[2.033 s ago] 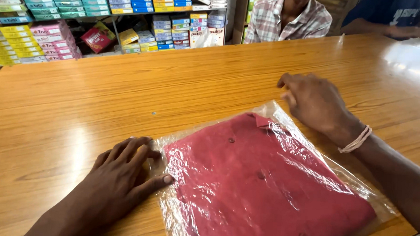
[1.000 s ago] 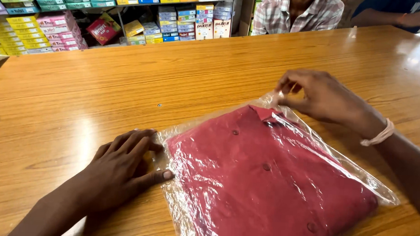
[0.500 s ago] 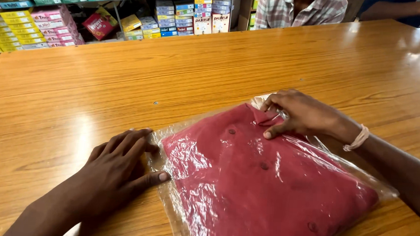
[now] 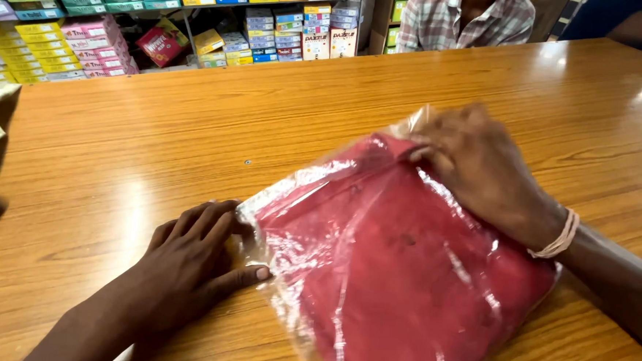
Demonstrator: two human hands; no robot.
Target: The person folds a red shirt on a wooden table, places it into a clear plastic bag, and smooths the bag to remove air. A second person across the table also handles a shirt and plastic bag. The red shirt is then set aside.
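On the glossy wooden counter (image 4: 154, 142), a crinkly clear plastic bag (image 4: 321, 180) holds a folded red garment (image 4: 403, 280), left hand (image 4: 192, 258) flat and open beside it, right hand (image 4: 476, 163) pinching its top edge.

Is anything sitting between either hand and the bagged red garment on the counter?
Nothing visible does. The left hand lies flat at the near edge of the clear plastic bag; the right hand presses on its far end. Only the plastic film separates them from the red garment.
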